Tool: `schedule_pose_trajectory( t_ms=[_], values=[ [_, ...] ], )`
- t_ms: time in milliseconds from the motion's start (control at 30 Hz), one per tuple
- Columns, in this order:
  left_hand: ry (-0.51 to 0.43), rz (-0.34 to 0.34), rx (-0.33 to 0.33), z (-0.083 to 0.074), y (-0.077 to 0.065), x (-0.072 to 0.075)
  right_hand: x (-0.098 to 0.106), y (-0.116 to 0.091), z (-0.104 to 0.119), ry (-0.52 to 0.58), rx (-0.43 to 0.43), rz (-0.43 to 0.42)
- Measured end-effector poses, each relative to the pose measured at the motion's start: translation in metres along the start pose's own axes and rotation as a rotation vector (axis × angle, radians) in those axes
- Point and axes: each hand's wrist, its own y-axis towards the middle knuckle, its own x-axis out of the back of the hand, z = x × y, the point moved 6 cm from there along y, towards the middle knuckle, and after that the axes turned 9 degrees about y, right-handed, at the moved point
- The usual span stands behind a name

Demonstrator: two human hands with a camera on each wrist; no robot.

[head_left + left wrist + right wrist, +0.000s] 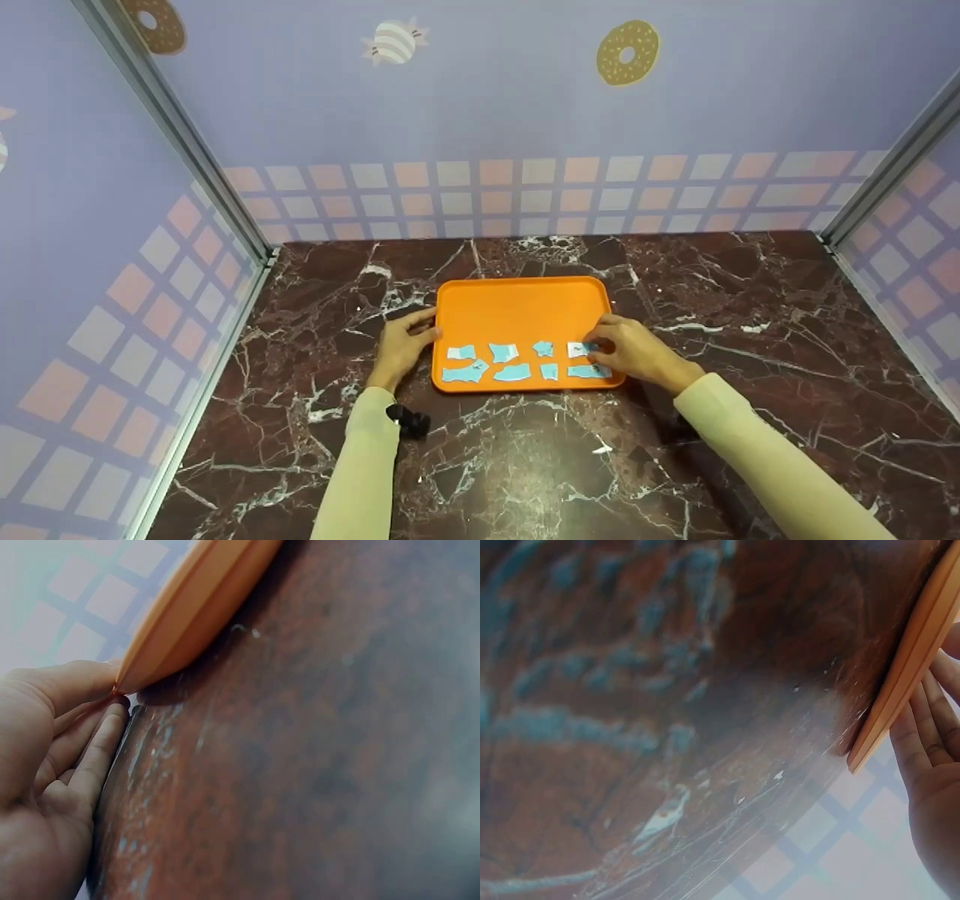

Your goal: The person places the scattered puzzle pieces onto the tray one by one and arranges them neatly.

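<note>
An orange tray [525,307] lies on the marbled table. Along its near half are two rows of torn-looking light blue and white paper pieces [512,373], some with small dark marks. My left hand [401,349] grips the tray's left rim; in the left wrist view the thumb lies above the orange edge [187,615] and the fingers below. Over the tray's right side, my right hand [634,349] pinches the right end of a white and blue paper piece [576,349] in the upper row. In the right wrist view the tray edge hides those fingertips.
The dark red marbled table [510,465] runs back to a lilac wall [495,97] with checks and sweets printed on it. Metal corner posts [180,135] stand left and right. A black strap device [409,421] sits at the left wrist.
</note>
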Motion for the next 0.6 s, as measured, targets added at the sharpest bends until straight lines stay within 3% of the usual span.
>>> schedule_pose_trajectory(
  t_ms=[600],
  values=[
    [-0.003, 0.007, 0.02, -0.001, -0.0009, -0.0004, 0.0001, -0.002, -0.002, 0.031, -0.007, -0.002]
  ],
)
